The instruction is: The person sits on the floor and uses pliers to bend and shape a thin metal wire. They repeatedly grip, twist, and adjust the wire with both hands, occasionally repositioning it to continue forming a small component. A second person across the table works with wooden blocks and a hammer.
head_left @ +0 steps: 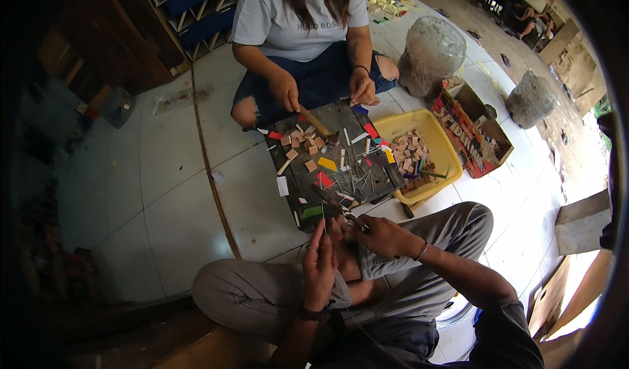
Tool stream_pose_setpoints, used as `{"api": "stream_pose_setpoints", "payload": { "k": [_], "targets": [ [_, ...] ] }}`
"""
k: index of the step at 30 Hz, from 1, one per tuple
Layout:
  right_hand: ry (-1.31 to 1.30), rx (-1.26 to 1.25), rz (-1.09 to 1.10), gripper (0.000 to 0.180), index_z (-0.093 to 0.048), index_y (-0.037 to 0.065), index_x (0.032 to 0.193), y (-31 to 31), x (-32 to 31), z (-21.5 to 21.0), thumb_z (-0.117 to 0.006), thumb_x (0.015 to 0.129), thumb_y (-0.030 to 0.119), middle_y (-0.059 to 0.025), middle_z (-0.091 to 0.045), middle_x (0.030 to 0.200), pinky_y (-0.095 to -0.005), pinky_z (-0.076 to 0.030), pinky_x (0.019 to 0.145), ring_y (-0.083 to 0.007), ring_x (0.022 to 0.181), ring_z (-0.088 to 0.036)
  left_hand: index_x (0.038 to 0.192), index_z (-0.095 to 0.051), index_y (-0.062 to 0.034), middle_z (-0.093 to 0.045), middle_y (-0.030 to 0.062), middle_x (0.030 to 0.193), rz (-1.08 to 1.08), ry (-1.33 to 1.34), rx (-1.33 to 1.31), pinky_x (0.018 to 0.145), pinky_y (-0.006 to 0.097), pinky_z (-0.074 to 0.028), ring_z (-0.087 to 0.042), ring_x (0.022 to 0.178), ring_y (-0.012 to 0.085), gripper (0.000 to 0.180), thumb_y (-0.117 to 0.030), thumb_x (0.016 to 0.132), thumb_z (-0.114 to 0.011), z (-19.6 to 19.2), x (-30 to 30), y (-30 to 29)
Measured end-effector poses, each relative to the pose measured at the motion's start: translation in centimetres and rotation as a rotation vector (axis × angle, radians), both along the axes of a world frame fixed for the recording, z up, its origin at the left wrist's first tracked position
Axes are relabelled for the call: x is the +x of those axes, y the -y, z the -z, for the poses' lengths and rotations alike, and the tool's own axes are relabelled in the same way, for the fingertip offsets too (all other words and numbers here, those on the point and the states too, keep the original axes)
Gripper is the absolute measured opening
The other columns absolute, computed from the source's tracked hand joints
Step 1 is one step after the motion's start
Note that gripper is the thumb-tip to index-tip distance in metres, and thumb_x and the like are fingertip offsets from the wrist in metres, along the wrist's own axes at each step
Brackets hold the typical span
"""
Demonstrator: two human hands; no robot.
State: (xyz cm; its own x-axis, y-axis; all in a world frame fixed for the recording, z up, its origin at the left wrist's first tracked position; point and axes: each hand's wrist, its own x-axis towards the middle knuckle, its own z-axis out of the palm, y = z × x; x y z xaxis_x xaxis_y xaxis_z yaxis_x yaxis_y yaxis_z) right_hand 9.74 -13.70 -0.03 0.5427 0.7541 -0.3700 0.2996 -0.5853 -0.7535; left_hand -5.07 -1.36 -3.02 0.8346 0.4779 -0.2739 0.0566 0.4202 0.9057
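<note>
Yellow tray [438, 147] holds wood bits; left hand [319, 264] pinches wire [324, 220], right hand [383, 235] grips pliers [341, 209].

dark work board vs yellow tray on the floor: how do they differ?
The dark work board is flat and rimless; the yellow tray has raised walls. The board carries mixed bits: thin metal rods, small wooden blocks and coloured scraps. The tray holds mostly wooden blocks piled together. The board lies between the two seated people; the tray sits off to its right. Both rest on the white tiled floor, side by side.
</note>
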Motion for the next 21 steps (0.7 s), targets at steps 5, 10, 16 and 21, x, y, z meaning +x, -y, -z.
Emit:
{"api": "stream_pose_setpoints", "payload": {
  "k": [5,10,16,21],
  "targets": [
    [-0.358,-0.203,0.029,0.058,-0.053,-0.001,0.132,-0.4,1.2,-0.9,-0.050,0.100,0.047,-0.0258,-0.068,0.103,-0.0402,-0.050,0.089,-0.0339,0.101,-0.067,0.153,-0.035,-0.0125,-0.061,-0.0009,0.105,-0.035,-0.076,-0.109,0.056,0.017,-0.032,-0.038,0.065,-0.0002,0.053,-0.030,0.105,-0.052,0.7,-0.1,-0.7],
    [-0.263,-0.004,0.061,0.058,-0.051,0.000,0.135,-0.5,0.9,-0.8,-0.050,0.101,0.047,-0.0239,-0.069,0.103,-0.0375,-0.050,0.087,-0.0302,0.097,-0.067,0.143,-0.045,-0.0135,-0.063,0.0018,0.106,-0.130,0.038,-0.155,0.056,0.017,-0.033,-0.039,0.065,0.0003,0.041,-0.029,0.105,-0.051,0.1,-0.1,-0.1],
    [-0.475,0.104,0.066,0.056,-0.047,-0.001,0.138,-0.9,1.6,0.7,-0.054,0.099,0.040,-0.0228,-0.068,0.106,-0.0374,-0.051,0.085,-0.0293,0.095,-0.068,0.134,-0.051,-0.0138,-0.063,0.0031,0.103,-0.168,0.029,-0.124,0.052,0.018,-0.032,-0.039,0.061,0.0003,0.031,-0.027,0.105,-0.051,0.1,-0.2,-0.6],
    [-0.341,0.140,-0.013,0.060,-0.043,-0.003,0.142,0.0,1.1,1.4,-0.055,0.098,0.036,-0.0266,-0.067,0.110,-0.0404,-0.051,0.087,-0.0354,0.102,-0.067,0.134,-0.054,-0.0140,-0.059,-0.0011,0.096,-0.224,-0.034,0.019,0.050,0.017,-0.031,-0.037,0.058,0.0000,0.033,-0.030,0.105,-0.051,0.2,0.0,-0.4]
  ]
}}
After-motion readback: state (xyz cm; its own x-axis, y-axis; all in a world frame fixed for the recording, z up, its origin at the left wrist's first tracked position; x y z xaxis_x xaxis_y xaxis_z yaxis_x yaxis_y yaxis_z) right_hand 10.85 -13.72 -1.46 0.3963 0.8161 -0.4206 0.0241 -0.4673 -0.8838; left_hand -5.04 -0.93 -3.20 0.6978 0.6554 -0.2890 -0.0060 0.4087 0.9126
